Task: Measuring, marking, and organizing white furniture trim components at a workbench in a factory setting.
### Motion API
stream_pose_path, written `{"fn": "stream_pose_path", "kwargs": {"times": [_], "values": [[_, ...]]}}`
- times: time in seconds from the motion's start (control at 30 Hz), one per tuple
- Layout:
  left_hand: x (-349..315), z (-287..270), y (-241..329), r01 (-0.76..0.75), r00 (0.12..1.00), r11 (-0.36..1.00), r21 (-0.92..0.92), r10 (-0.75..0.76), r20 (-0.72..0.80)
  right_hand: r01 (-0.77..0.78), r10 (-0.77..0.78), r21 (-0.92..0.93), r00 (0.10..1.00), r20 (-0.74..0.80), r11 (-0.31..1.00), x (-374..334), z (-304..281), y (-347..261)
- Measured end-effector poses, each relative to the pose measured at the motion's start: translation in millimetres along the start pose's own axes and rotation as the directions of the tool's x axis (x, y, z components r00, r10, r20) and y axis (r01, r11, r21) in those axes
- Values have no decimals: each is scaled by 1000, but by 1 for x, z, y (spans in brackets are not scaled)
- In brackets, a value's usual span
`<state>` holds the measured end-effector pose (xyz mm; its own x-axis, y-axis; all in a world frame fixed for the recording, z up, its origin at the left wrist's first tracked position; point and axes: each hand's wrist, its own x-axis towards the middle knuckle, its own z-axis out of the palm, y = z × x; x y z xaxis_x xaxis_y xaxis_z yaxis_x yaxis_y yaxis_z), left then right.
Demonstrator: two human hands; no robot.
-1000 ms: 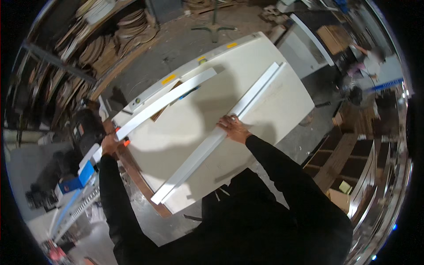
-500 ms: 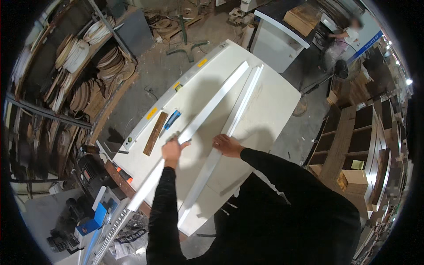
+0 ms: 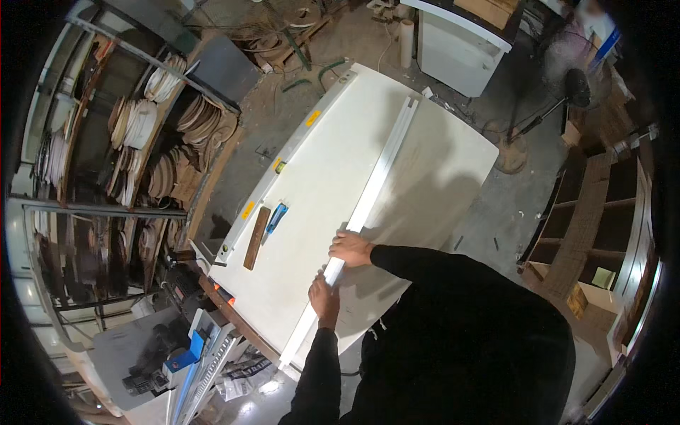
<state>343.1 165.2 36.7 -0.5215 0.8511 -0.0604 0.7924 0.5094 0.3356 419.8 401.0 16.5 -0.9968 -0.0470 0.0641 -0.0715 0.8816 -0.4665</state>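
A long white profile strip [image 3: 379, 170] lies lengthwise over a white board [image 3: 453, 152]. Two strips appear to sit pressed together here, though their joint is partly covered. My right hand [image 3: 350, 249] wraps over the strip near its middle. Just below, closer to me, my left hand [image 3: 324, 301] grips the strip's left edge with curled fingers. Left of the hands, a blue utility knife [image 3: 276, 219] rests beside a narrow brown wooden piece [image 3: 256, 239]. Along the board's left edge runs a long spirit level [image 3: 296, 142] with yellow labels.
Shelves with coiled edge banding [image 3: 134, 120] stand at the left. A dark motor [image 3: 180, 287] and metal rails [image 3: 205, 361] are at the near left corner. At the far right are a white cabinet [image 3: 457, 53] and a standing fan [image 3: 575, 88], with a blurred person behind.
My left hand has brought the left strip rightward against the other one. Both hands are now close together on it. The whole view has shifted slightly.
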Motion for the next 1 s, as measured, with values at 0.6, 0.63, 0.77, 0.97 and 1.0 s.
{"fn": "stream_pose_path", "kwargs": {"times": [0.6, 0.63, 0.77, 0.97, 1.0], "values": [[-28, 42, 54, 322, 946, 936, 140, -313, -87, -350, 263, -71, 809, -525, 934, -204, -153, 301], [-23, 42, 55, 317, 948, 939, 132, -308, -81, -521, 406, -86, 748, -524, 849, -221, -161, 331], [-17, 42, 60, 320, 946, 944, 79, -315, -73, -535, 716, 476, 541, -441, 698, -252, -180, 383], [-30, 42, 61, 402, 915, 908, 119, -398, -61, -501, 806, 665, 521, -280, 554, -240, -178, 378], [-27, 45, 63, 394, 919, 911, 116, -390, -60, -476, 780, 632, 498, -380, 612, -249, -175, 384]]}}
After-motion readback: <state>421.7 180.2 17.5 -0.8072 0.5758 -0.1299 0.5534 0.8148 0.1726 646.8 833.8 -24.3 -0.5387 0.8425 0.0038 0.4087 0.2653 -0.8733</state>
